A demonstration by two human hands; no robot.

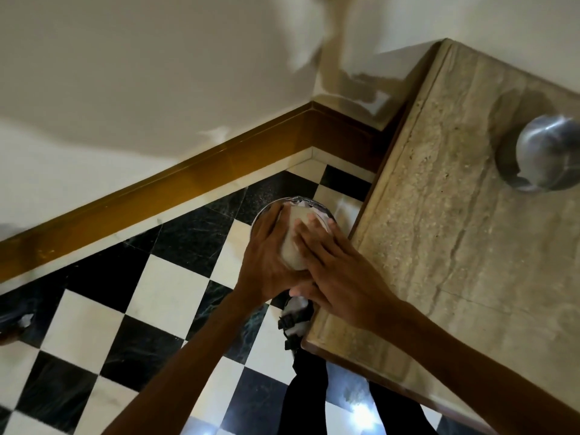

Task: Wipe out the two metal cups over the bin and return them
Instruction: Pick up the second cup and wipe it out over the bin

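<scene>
I hold one metal cup (293, 246) between both hands, tilted with its mouth down toward the round bin (266, 211) on the floor. My left hand (270, 259) wraps its left side. My right hand (339, 277) lies over its right side, fingers spread along the wall. Crumpled white paper (301, 205) shows in the bin just past the cup. The second metal cup (546, 155) stands on the stone table (455, 246) at the far right. Whether a cloth or tissue is in either hand is hidden.
The bin sits on a black-and-white chequered floor (157, 293), tight against the table's left edge and near a wooden skirting board (188, 189) along the wall. My sandalled foot (295, 321) is under the table's near corner.
</scene>
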